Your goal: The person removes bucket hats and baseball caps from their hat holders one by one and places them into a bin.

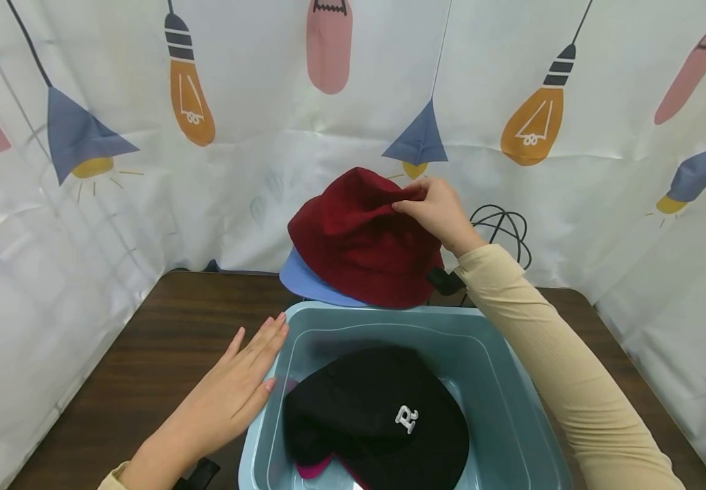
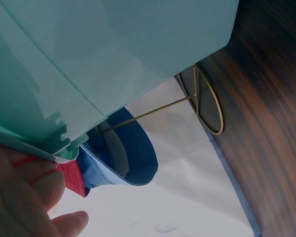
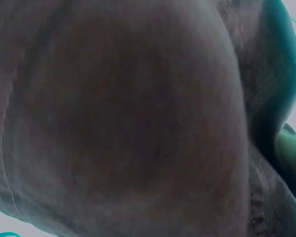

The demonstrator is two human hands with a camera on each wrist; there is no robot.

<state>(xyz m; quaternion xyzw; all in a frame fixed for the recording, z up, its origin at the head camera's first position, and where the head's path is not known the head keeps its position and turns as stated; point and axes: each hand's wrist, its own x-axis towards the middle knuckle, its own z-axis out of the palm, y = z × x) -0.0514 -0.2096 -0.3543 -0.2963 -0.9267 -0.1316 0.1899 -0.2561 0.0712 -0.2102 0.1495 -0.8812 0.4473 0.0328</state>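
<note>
Left hand [image 1: 237,389] flat, right hand [image 1: 437,209] pinching red hat [image 1: 359,241], blue hat [image 1: 315,282] seemingly beneath, obscured

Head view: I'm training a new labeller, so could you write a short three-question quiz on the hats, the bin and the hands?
1. Which of the person's hands pinches the maroon bucket hat?

2. True or false: the black cap lies inside the light-blue bin.

3. Which white letter shows on the black cap?
A) B
B) R
C) K

Key:
1. The right hand.
2. True.
3. B.
</note>
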